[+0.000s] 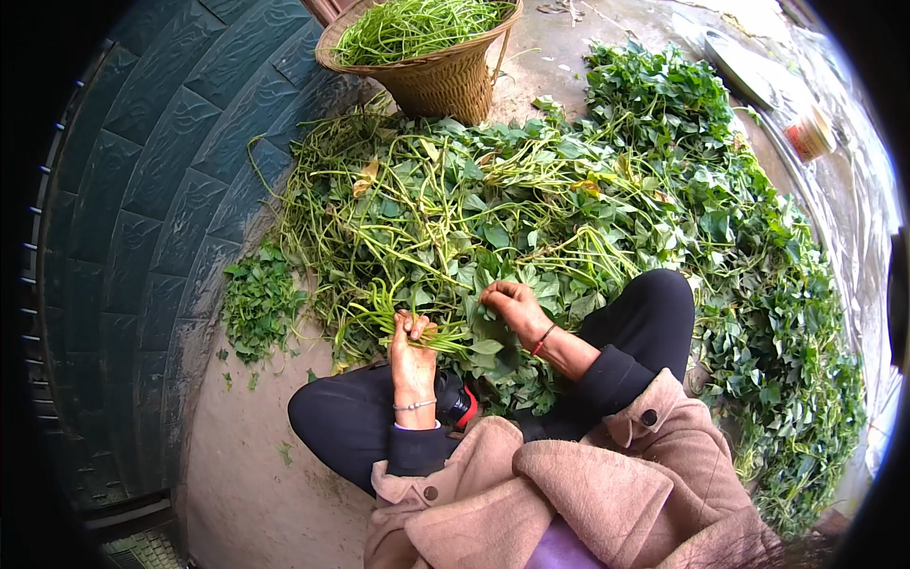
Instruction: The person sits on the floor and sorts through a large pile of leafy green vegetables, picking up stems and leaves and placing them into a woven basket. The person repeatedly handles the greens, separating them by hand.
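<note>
My left hand (411, 360) is closed round a bunch of green leaf stems (377, 311), whose ends fan out on both sides of the fingers. To its right, my right hand (517, 309) has its fingers pinched together over a green leaf (493, 334) that hangs below them; the exact grip point is hidden. Both hands are above the near edge of a broad heap of leafy vines (493, 204), between my bent knees.
Behind the heap stands a woven basket (441, 83) full of trimmed green stems. A small pile of leaves (261, 302) lies left, by a dark tiled wall (156, 180). At the far right are a tub (810, 135) and plastic sheeting (848, 213). More vines curve down the right side.
</note>
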A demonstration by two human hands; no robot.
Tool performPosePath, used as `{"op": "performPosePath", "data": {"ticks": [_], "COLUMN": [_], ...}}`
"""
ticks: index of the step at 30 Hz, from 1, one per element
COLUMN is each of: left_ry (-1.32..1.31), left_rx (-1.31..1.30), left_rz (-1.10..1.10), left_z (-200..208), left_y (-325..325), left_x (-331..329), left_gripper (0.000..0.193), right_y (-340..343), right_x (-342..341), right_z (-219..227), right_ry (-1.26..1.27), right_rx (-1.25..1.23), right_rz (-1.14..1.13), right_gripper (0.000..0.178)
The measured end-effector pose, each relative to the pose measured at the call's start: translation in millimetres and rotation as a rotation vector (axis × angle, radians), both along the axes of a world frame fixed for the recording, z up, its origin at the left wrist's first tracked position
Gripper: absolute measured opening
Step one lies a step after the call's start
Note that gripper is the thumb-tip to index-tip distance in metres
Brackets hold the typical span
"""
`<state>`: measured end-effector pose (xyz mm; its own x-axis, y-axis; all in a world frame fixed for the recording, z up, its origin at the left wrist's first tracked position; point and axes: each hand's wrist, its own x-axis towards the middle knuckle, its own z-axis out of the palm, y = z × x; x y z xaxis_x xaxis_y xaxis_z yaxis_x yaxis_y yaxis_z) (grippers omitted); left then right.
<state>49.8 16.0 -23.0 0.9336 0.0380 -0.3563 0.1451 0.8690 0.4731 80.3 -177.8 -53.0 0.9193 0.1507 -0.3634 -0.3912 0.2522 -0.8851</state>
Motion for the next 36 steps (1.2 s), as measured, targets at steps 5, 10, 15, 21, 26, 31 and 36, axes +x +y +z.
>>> {"op": "performPosePath", "data": {"ticks": [5,10,15,21,26,31,36], "left_ry": [0.007,-0.026,-0.063,0.003,0.022,-0.017,-0.012], "left_rx": [0.027,-0.026,-0.045,-0.042,-0.060,-0.046,-0.021], "left_rz": [0.074,0.064,0.000,-0.029,-0.045,-0.067,0.106], "left_z": [9,9,23,20,11,13,5], "left_y": [7,8,1,3,10,3,14], "left_x": [1,2,1,2,0,3,2], "left_gripper": [0.021,0.021,0.026,0.028,0.027,0.027,0.027], "right_y": [-19,-15,-5,-8,-5,-24,-14], "right_x": [8,-5,-11,-6,-5,16,3], "right_z": [33,46,34,20,25,-2,54], "right_ry": [-0.783,-0.925,-1.056,-1.083,-1.040,-0.457,-0.991], "right_rx": [-1.004,-0.791,-0.787,-0.822,-0.920,-0.704,-0.883], "right_rz": [-0.079,0.276,0.409,0.527,0.587,0.049,0.094], "right_gripper": [0.014,0.016,0.022,0.020,0.019,0.013,0.013]}}
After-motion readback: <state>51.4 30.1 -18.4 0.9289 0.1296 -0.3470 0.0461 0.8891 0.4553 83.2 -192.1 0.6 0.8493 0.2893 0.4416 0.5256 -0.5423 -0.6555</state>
